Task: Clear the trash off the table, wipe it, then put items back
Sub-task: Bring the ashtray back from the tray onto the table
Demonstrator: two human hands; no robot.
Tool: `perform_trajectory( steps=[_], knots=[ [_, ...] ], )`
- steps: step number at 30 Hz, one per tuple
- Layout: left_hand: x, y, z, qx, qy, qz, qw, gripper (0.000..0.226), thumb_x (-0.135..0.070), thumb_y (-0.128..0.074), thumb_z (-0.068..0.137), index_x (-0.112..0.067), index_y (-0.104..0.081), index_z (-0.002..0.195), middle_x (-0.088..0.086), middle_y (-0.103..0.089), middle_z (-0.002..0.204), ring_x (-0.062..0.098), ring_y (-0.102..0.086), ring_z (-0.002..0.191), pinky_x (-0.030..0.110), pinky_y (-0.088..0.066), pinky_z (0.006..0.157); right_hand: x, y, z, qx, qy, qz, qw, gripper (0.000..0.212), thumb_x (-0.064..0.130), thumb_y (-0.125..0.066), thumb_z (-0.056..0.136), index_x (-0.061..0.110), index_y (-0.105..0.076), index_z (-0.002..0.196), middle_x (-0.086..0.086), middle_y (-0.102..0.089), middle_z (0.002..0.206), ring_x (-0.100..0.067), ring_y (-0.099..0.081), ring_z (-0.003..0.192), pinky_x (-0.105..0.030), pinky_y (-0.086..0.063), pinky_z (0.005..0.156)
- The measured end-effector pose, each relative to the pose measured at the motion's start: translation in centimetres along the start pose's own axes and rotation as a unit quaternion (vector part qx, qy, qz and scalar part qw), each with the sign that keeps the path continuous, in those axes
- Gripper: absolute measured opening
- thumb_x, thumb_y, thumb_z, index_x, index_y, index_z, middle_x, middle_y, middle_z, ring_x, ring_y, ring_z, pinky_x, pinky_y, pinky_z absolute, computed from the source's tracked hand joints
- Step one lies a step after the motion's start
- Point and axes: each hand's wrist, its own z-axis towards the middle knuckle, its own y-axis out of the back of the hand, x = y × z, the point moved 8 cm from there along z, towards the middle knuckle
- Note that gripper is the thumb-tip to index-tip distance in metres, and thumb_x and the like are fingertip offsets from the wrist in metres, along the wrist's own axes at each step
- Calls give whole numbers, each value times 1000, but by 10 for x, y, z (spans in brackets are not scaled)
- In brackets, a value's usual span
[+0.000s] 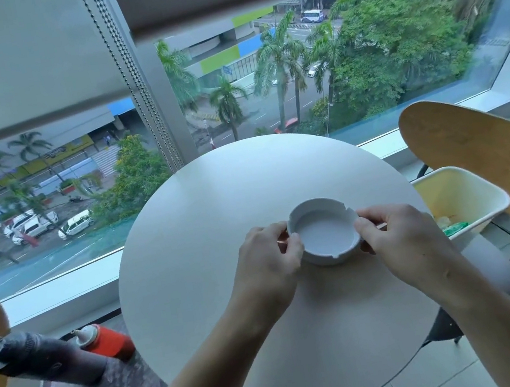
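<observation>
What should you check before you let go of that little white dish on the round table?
1. Both hands hold the ashtray, left hand, right hand: ok.
2. Ashtray looks empty: ok.
3. Ashtray over the middle of the table, far from edges: ok.
4. Tabletop free of trash: ok.
5. Ashtray resting flat on the table: cannot tell.
6. Trash in the bin: ok.

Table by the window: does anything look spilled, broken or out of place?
Nothing stands out. The table shows no spills, and both hands hold an empty ashtray level.
</observation>
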Motion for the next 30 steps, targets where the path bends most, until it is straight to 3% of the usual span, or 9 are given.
perform_trajectory(
  steps=[3, 5, 10, 14, 20, 24, 26, 30],
  knots=[
    [-1, 9, -1, -7, -6, 12, 1000, 26, -40, -54, 99, -29, -71, 115, -4, -65, 106, 5, -62, 92, 23, -49, 85, 9, 6, -4, -39, 17, -25, 999, 27, 34, -57, 99, 20, -74, 116, 0, -74, 95, -20, -65, 87, -26, -44, 75],
    [-3, 21, -4, -22, -7, 17, 1000, 34, -41, -57, 99, -26, -66, 128, -6, -64, 113, 2, -63, 96, 21, -48, 90, 18, 11, -7, -71, 45, -47, 995, 34, 36, -56, 100, 18, -69, 124, -2, -70, 104, -22, -64, 88, -26, -43, 77],
    [-2, 58, -17, -72, -31, 41, 996, 34, -39, -58, 99, -27, -67, 128, -12, -67, 111, -1, -62, 95, 17, -45, 85, 53, 12, -22, -124, 127, -85, 980, 37, 40, -51, 99, 19, -68, 125, 0, -69, 104, -21, -65, 82, -32, -53, 75],
    [13, 86, -33, -113, -32, 34, 992, 29, -38, -59, 98, -29, -70, 123, -13, -70, 105, -5, -62, 92, 2, -41, 75, 82, 5, -35, -133, 164, -85, 974, 33, 40, -52, 99, 21, -70, 120, 0, -70, 107, -22, -66, 84, -36, -57, 75],
    [53, 127, -63, -159, -3, 14, 987, 22, -36, -59, 99, -31, -73, 115, -18, -70, 98, -10, -60, 92, 0, -40, 71, 129, -33, -56, -82, 199, -60, 975, 30, 43, -51, 99, 28, -72, 115, 13, -67, 94, -12, -62, 79, -26, -44, 71],
    [83, 156, -88, -202, 13, 7, 979, 22, -35, -59, 98, -31, -73, 114, -19, -71, 96, -6, -62, 91, 3, -41, 72, 165, -72, -76, -26, 239, -20, 970, 30, 44, -50, 98, 30, -70, 116, 15, -66, 94, -3, -60, 69, -27, -49, 63],
    [100, 171, -102, -230, 20, 3, 973, 22, -33, -60, 98, -30, -73, 116, -18, -72, 93, -3, -64, 88, 7, -46, 73, 183, -92, -88, 6, 263, 4, 965, 27, 45, -50, 98, 32, -67, 115, 17, -66, 95, -2, -61, 69, -27, -52, 63],
    [143, 195, -133, -267, 49, -9, 963, 22, -34, -58, 100, -28, -74, 114, -17, -73, 87, 2, -68, 79, 31, -58, 74, 212, -137, -113, 82, 297, 31, 951, 14, 48, -51, 98, 36, -54, 105, 20, -62, 91, -5, -61, 68, -30, -53, 66]
  ],
)
